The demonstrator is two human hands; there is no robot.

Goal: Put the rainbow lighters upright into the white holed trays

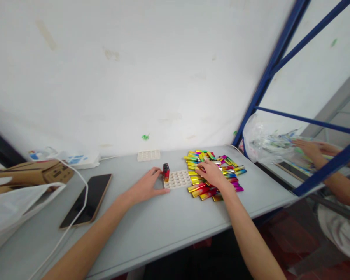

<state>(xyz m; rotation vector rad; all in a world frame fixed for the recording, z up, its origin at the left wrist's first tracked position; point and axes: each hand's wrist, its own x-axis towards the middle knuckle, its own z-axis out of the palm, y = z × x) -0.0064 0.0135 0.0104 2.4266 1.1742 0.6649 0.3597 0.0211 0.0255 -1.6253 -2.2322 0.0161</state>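
Observation:
A pale tray (179, 179) with rows of small holes lies on the table. One red lighter (166, 174) with a black top stands upright in the tray's left end. My left hand (148, 184) rests at that end, thumb and fingers spread around the corner beside the lighter. To the tray's right is a heap of shiny lighters (200, 192) in yellow, red, blue and purple, lying flat. My right hand (212, 173) is over the heap, its fingers curled down onto a lighter; the fingertips are partly hidden.
A second holed tray (148, 155) lies by the wall. At left are a phone (89, 200), a white cable (83, 208), a cardboard box (35, 175) and a white bag (17, 210). A blue metal frame (258, 93) rises at right; beyond it another person's hands (309, 147) work near a clear plastic bag (258, 140).

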